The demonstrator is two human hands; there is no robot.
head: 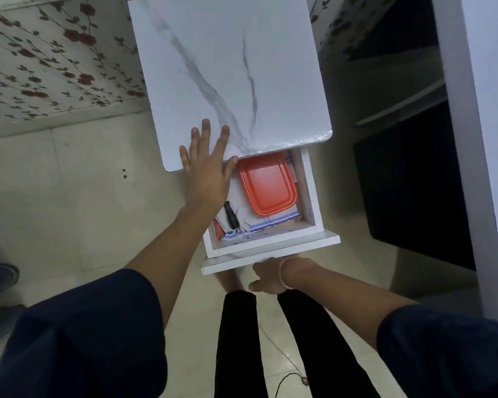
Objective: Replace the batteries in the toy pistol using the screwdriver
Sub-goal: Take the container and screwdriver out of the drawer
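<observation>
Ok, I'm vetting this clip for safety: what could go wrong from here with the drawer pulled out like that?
1. The drawer is far out, the right hand under its front; pulled further, it might drop toward the legs.
2. The left hand rests on the tabletop edge; leaning there could tip the table.
3. The screwdriver lies on loose cloth; lifting it may drag the cloth.

A person's left hand [206,173] lies flat on the marble-patterned counter [227,67] while the right hand [268,275] holds the open drawer [270,245], where an orange box [266,183], a striped cloth [259,222] and a black-handled screwdriver [231,215] lie.
</observation>
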